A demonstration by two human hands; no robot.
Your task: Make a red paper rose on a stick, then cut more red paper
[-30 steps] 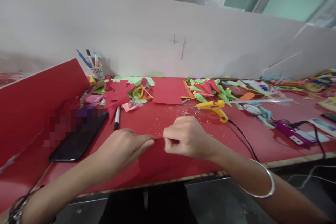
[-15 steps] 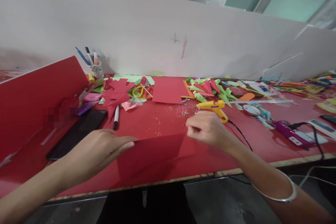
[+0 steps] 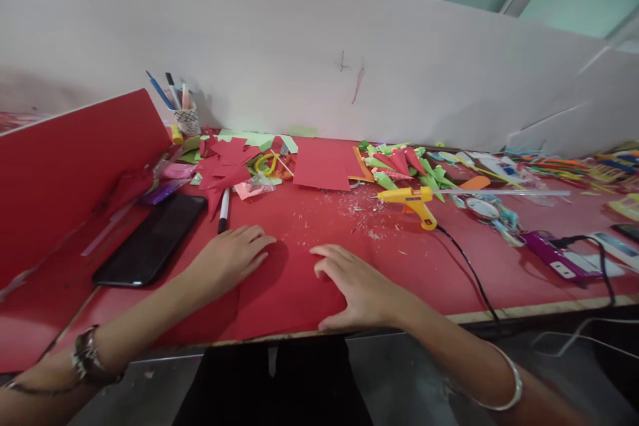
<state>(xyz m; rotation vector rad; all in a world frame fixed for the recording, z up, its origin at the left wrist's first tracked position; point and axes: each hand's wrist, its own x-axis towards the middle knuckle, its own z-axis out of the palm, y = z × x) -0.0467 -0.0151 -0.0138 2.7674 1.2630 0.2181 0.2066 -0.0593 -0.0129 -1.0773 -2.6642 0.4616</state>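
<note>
A sheet of red paper (image 3: 287, 299) lies at the table's front edge, hard to tell from the red tabletop. My left hand (image 3: 232, 254) rests at its upper left, fingers loosely apart and holding nothing. Over the sheet's right side is my right hand (image 3: 357, 286), its thumb spread wide from the fingers near the front edge; it grips nothing. Beyond the hands, a stack of red paper (image 3: 319, 163) lies at the back. A yellow glue gun (image 3: 409, 200) sits to the right, and a marker (image 3: 224, 210) lies just past my left hand.
A black phone (image 3: 150, 239) lies left, beside an upright red board (image 3: 74, 173). A pen cup (image 3: 187, 121) stands at the back. Red and green paper cones (image 3: 399, 163) are piled behind the glue gun. Its black cord (image 3: 466, 266) runs to the front edge near a purple power strip (image 3: 559, 259).
The red sheet, held raised along its far edge before, now lies flat on the table. Both hands have opened; the right moved left and toward me, the left shifted right.
</note>
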